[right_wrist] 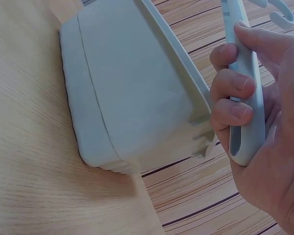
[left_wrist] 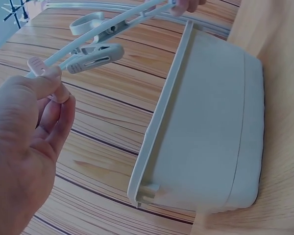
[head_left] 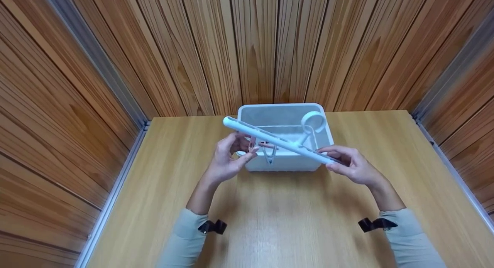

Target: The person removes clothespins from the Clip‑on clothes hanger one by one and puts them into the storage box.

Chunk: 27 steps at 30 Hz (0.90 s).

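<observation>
A pale blue-white clip hanger (head_left: pixel 266 136) with a round hook (head_left: pixel 322 123) is held tilted above a white plastic basin (head_left: pixel 285 164). My right hand (head_left: pixel 353 166) grips the hanger's lower right end, fingers wrapped round the bar in the right wrist view. My left hand (head_left: pixel 227 158) pinches a pink clothespin (left_wrist: pixel 36 66) between thumb and fingers, under the left part of the bar. Next to it hangs a light grey clothespin (left_wrist: pixel 98 58). Fingers partly hide the pink clothespin, so whether it is fastened to the hanger cannot be told.
The basin stands on a wooden table (head_left: pixel 285 221), close to the plank wall (head_left: pixel 258 48) at the back. Metal rails (head_left: pixel 115 191) run along the table's sides. A black wrist strap (head_left: pixel 214 226) sits on each sleeve.
</observation>
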Each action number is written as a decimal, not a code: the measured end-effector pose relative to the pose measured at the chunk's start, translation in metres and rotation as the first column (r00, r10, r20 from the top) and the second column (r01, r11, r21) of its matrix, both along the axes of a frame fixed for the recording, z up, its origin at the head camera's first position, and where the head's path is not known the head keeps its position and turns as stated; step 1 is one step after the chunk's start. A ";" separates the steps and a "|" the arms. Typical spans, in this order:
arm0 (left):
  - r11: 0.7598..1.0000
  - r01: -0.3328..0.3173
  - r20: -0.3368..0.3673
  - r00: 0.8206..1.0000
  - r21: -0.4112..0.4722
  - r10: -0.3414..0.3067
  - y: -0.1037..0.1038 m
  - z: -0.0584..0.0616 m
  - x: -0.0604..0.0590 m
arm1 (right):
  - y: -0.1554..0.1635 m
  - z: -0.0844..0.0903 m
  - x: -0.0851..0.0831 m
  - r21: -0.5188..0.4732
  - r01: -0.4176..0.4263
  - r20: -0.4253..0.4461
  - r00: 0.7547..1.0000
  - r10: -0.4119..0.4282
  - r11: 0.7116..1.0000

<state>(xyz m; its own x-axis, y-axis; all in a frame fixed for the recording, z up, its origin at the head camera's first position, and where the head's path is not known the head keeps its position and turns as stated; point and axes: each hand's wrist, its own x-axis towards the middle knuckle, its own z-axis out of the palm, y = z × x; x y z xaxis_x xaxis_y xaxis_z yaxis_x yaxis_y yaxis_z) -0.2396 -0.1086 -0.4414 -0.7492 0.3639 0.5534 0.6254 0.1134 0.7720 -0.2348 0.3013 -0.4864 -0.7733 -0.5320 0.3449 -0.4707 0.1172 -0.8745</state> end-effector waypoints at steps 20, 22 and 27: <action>0.999 0.032 0.030 0.999 -0.006 -0.032 -0.002 -0.002 -0.001 | 0.004 -0.004 0.000 -0.014 0.012 -0.038 0.999 -0.013 1.000; 0.999 0.038 0.032 0.999 -0.011 -0.038 -0.003 -0.002 -0.001 | 0.005 -0.004 0.001 -0.011 0.015 -0.037 0.999 -0.015 1.000; 0.999 0.049 0.044 0.998 -0.022 -0.048 -0.004 0.000 -0.002 | 0.006 -0.004 0.001 -0.006 0.019 -0.033 0.999 -0.019 1.000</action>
<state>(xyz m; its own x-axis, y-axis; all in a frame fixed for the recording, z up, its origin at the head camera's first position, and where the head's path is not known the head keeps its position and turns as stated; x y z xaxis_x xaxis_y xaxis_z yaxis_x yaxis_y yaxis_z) -0.2412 -0.1130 -0.4413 -0.7536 0.4130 0.5113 0.5962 0.1019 0.7964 -0.2340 0.3075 -0.4899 -0.7712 -0.5156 0.3734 -0.4973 0.1217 -0.8590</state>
